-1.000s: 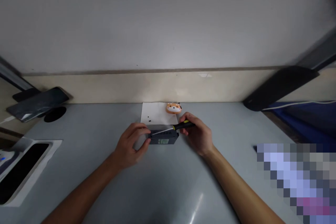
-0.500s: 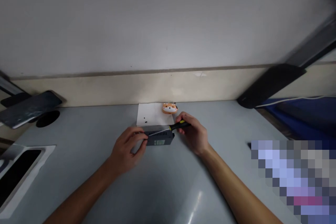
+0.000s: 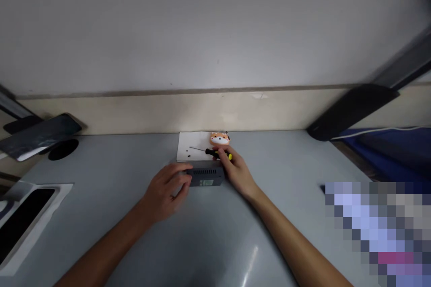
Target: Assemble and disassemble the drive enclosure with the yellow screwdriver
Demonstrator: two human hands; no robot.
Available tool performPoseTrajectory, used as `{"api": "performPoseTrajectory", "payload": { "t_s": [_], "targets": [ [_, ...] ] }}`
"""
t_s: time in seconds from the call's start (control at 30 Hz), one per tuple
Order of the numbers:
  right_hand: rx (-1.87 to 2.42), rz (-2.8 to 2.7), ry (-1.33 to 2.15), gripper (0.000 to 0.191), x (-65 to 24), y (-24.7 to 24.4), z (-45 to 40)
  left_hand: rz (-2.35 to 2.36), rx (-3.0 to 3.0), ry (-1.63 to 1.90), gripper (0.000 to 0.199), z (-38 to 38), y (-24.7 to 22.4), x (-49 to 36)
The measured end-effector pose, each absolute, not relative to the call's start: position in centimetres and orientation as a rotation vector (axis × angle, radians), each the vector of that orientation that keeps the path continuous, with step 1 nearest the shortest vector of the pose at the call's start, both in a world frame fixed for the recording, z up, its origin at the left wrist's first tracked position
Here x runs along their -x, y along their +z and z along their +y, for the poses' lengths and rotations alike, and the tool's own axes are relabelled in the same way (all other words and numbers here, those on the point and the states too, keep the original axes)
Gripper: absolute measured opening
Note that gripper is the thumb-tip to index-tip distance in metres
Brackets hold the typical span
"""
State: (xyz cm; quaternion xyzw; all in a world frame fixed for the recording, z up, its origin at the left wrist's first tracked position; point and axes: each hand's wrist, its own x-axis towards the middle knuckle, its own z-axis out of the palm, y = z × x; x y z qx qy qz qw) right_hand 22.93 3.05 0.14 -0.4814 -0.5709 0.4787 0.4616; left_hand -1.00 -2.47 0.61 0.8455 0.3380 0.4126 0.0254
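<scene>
A dark box-shaped device with a row of vent slots and a pale label stands on the grey table. My left hand grips its left end between thumb and fingers. Just beyond the device, my right hand holds a screwdriver by its black and yellow handle. The thin metal shaft points left over a white sheet, clear of the device. On the sheet lie a few tiny dark pieces, too small to make out well. An orange and white animal-face case sits at the sheet's right edge.
Phone-like dark slabs are at the left: one tilted on a stand, another flat on a white sheet. A black post base stands at the back right. The wall borders the table's far edge.
My right hand has drawn the screwdriver off the device and moved it up and left over the white sheet. My left hand has stayed at the device's left end.
</scene>
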Motion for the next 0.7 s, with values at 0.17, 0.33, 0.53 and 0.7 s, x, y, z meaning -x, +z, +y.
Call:
{"api": "performPoseTrajectory", "payload": {
  "t_s": [0.17, 0.33, 0.53, 0.7],
  "targets": [
    [1.191, -1.404, 1.217, 0.044, -22.9, -0.1, 3.1, 1.064, -2.623, 1.305, 0.023, -2.5, 0.8, 0.9],
    [1.212, -1.365, 1.259, 0.045, -22.9, 0.4, 3.0, 1.090, -2.615, 1.354, 0.023, -2.3, 1.0, 1.2],
    [1.210, -1.265, 1.243, 0.046, -23.4, 1.0, 3.0, 1.099, -2.601, 1.378, 0.024, -2.2, 1.0, 1.6],
    [1.073, -0.982, 1.259, 0.045, -24.6, 1.7, 3.6, 1.090, -2.581, 1.362, 0.023, -2.1, 1.0, 1.8]
  ]
}}
